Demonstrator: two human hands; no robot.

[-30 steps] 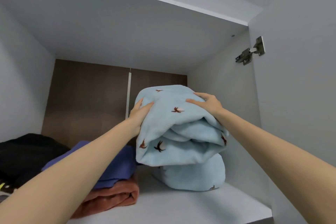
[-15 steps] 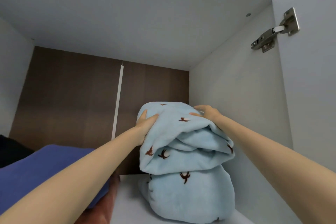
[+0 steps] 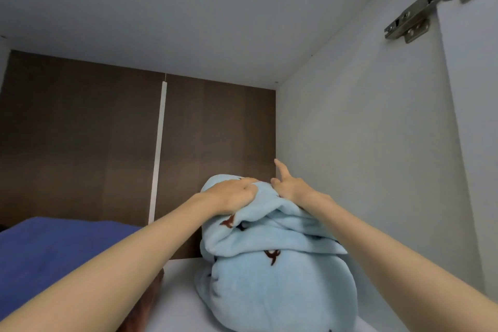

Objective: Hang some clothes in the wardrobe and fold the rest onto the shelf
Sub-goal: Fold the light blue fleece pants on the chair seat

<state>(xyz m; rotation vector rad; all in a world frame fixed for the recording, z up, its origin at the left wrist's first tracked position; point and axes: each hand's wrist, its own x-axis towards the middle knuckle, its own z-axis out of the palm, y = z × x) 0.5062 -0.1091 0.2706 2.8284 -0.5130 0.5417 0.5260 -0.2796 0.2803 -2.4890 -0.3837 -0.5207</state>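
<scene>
A folded light-blue fleece garment (image 3: 258,234) with small brown motifs lies on top of a second light-blue folded bundle (image 3: 280,294) on the white wardrobe shelf (image 3: 183,302), against the right wall. My left hand (image 3: 231,197) rests flat on the top of the upper garment, fingers spread over its crest. My right hand (image 3: 291,186) sits at the garment's far right top, fingers loose and the index finger lifted off the cloth toward the back corner.
A folded dark-blue garment (image 3: 54,253) lies on a rust-coloured one (image 3: 151,294) at the left of the shelf. Behind is a brown back panel (image 3: 80,143) with a white strip. The white side wall (image 3: 363,170) and a metal door hinge (image 3: 420,8) stand at the right.
The upper blue garment has been pushed deeper onto the lower bundle. My right hand has lifted its fingers off the cloth. The view has moved closer into the shelf.
</scene>
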